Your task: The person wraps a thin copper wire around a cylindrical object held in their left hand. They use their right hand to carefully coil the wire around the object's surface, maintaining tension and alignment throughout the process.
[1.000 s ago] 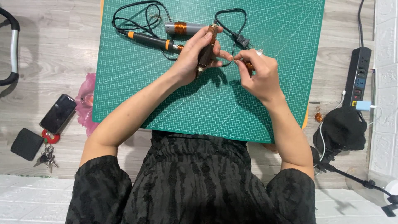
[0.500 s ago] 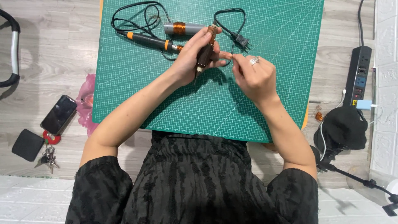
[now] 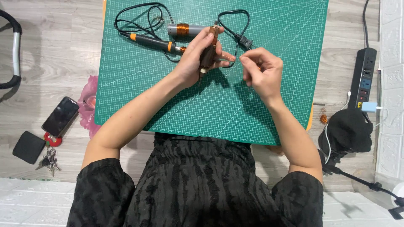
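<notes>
My left hand [image 3: 195, 56] grips a brown cylindrical rotor [image 3: 208, 52] with a metal shaft and holds it upright over the green cutting mat [image 3: 189, 109]. My right hand [image 3: 261, 73] hovers to the right of it, apart from it. Its fingertips are pinched together, and anything between them is too small to see. Just beyond the left hand, a black soldering iron with orange bands [image 3: 151, 41] lies on the mat. A grey cylinder wound with copper wire [image 3: 183, 29] rests above the iron.
A black cable with a plug [image 3: 244, 40] loops at the mat's top. On the floor to the left are a phone [image 3: 60, 116], a black pouch with keys [image 3: 29, 147] and a pink bag [image 3: 88, 105]. To the right are a power strip [image 3: 364, 77] and a black stand [image 3: 349, 132].
My right hand has pulled away from the rotor, moving right and slightly toward me. My left hand keeps the rotor in nearly the same place.
</notes>
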